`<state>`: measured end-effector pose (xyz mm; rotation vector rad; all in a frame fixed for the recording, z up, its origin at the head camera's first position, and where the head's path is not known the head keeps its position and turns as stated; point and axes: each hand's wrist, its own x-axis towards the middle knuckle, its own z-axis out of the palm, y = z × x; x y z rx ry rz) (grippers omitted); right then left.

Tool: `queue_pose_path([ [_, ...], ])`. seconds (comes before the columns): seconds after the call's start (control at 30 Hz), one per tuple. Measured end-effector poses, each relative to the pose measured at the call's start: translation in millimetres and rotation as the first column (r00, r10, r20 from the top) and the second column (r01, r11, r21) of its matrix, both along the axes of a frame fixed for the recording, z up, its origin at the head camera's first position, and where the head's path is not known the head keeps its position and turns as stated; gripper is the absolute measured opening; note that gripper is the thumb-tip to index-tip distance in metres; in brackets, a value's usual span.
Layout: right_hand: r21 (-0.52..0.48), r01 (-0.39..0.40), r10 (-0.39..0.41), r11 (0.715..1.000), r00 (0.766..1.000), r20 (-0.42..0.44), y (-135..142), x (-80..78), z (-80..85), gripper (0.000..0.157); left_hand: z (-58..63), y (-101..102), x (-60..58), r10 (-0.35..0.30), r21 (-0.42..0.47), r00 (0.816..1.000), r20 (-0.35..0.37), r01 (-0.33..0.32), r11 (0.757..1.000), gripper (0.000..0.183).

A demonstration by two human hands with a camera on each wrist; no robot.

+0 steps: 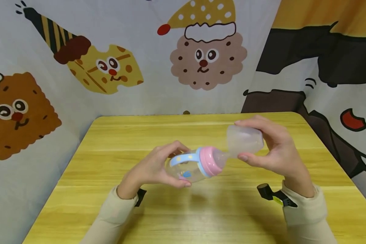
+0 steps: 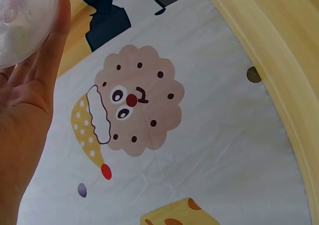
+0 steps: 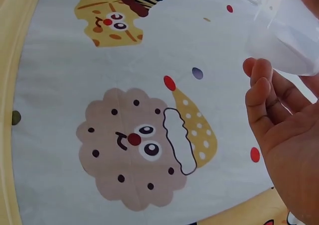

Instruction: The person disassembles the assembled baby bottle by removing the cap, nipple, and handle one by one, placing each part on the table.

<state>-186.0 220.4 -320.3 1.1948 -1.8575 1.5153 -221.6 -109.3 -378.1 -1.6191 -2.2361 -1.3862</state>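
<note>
My left hand (image 1: 158, 167) grips a clear baby bottle (image 1: 187, 173) round its body, tilted on its side above the table. The bottle has a blue handle (image 1: 184, 158) with pale dots, a pink collar (image 1: 209, 161) and a clear nipple pointing right. In the right hand (image 1: 274, 145), a frosted, translucent cap (image 1: 245, 139) is held between thumb and fingers, its open side towards the nipple; nipple tip and cap edge overlap in the head view. The left wrist view catches the bottle's round base (image 2: 25, 26); the right wrist view shows the cap (image 3: 286, 33) at top right.
A wood-grain table (image 1: 183, 217) lies beneath both hands. Behind and beside it hangs a white cloth (image 1: 152, 98) printed with cartoon biscuits and cheese. Black camera mounts sit at the left wrist (image 1: 140, 197) and right wrist (image 1: 276, 195).
</note>
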Motion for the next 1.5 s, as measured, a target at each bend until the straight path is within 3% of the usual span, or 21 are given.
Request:
queue_pose_path([
  [0.27,-0.139,0.076,-0.081,0.987,0.996,-0.030,1.5,1.3,8.7,0.063,0.2,-5.5,-1.0,0.026,-0.019,0.999,0.030,-0.025,1.000,0.066],
  [0.47,-0.238,0.233,-0.252,0.943,0.966,-0.053,0.4,3.0,11.1,0.064,0.6,-8.2,-1.0,0.027,-0.043,0.999,0.039,-0.025,0.999,0.065],
  [0.6,-0.225,0.337,-0.351,0.914,0.936,-0.021,5.4,2.5,10.4,0.062,1.1,-11.1,-0.6,0.047,-0.053,0.998,0.041,-0.045,0.998,0.065],
  [1.0,-0.152,0.517,-0.517,0.842,0.855,0.041,17.3,-1.5,8.6,0.060,6.4,-20.0,-3.4,0.058,-0.042,0.998,0.014,-0.057,0.997,0.064],
  [1.3,-0.053,0.655,-0.657,0.754,0.754,-0.021,27.5,-4.5,4.0,0.062,12.3,-23.4,-3.1,0.082,-0.045,0.996,0.027,-0.081,0.996,0.065],
  [1.5,-0.004,0.695,-0.695,0.719,0.718,-0.051,32.2,-10.4,3.2,0.060,16.0,-27.2,-2.9,0.092,-0.033,0.995,0.033,-0.091,0.995,0.065],
])
